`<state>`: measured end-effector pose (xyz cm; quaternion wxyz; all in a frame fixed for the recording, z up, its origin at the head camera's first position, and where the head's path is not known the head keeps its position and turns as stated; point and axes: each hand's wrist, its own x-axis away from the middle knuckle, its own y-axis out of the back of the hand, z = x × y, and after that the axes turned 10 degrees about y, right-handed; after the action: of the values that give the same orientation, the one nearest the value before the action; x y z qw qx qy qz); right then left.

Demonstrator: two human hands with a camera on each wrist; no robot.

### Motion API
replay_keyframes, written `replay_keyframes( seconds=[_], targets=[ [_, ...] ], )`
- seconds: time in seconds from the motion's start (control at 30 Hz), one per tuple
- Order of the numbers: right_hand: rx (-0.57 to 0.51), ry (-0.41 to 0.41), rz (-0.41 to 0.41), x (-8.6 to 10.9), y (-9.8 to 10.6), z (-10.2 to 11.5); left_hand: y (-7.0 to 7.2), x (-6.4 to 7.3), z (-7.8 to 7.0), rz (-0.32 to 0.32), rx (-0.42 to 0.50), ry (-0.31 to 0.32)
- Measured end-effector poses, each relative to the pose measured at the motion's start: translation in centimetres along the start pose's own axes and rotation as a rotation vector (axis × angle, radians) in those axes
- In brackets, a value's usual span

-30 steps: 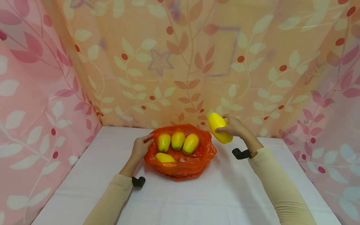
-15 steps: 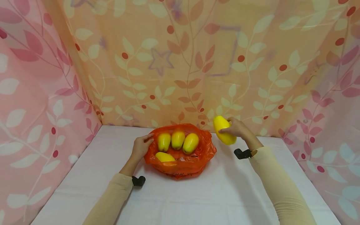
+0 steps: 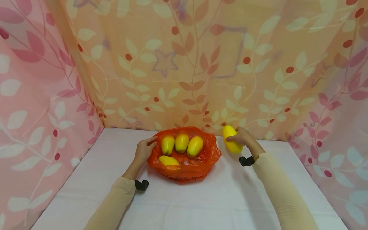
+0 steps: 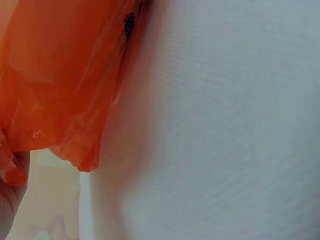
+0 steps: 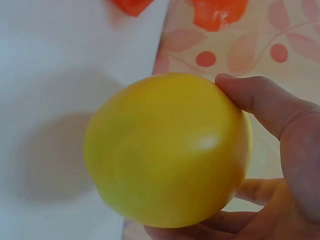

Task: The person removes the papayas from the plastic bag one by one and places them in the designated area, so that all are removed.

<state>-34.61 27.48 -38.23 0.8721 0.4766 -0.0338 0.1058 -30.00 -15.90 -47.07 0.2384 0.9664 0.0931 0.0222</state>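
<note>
An orange-red plastic bag (image 3: 184,174) sits wide-mouthed on the table, with several yellow mangoes (image 3: 195,147) visible inside. At the bag's left rim, my left hand (image 3: 143,150) holds the plastic between thumb and fingers; in the left wrist view the bag's edge (image 4: 75,125) drapes over part of that hand. To the right of the bag, my right hand (image 3: 242,137) grips one more yellow mango (image 3: 231,140), which leans slightly. The right wrist view shows this mango (image 5: 167,150) end-on, thumb on one side and fingers wrapped beneath, its shadow cast on the tabletop.
The white-covered table (image 3: 189,207) meets an orange floral curtain (image 3: 184,80) along its back edge, just behind the bag and the held mango. Pink floral curtains (image 3: 37,111) enclose the sides. A black wrist mount (image 3: 246,161) juts out from the right wrist.
My right hand has carried its mango to the right and downward, away from the bag and closer to the table. The left hand and the bag have stayed put.
</note>
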Motion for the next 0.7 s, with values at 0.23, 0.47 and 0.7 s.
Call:
replay_keyframes(
  seconds=[0.23,0.47,0.7],
  targets=[
    [-0.042,-0.075,0.021,-0.3,-0.9,-0.8,0.0,0.0,0.1,-0.002,0.014,-0.005],
    [-0.038,-0.083,-0.004,-0.4,-1.9,-1.6,-0.1,0.0,0.1,-0.003,0.016,-0.015],
    [-0.062,-0.105,-0.026,-0.3,-2.3,-2.2,-0.1,0.2,-0.1,-0.008,0.036,-0.018]
  ],
)
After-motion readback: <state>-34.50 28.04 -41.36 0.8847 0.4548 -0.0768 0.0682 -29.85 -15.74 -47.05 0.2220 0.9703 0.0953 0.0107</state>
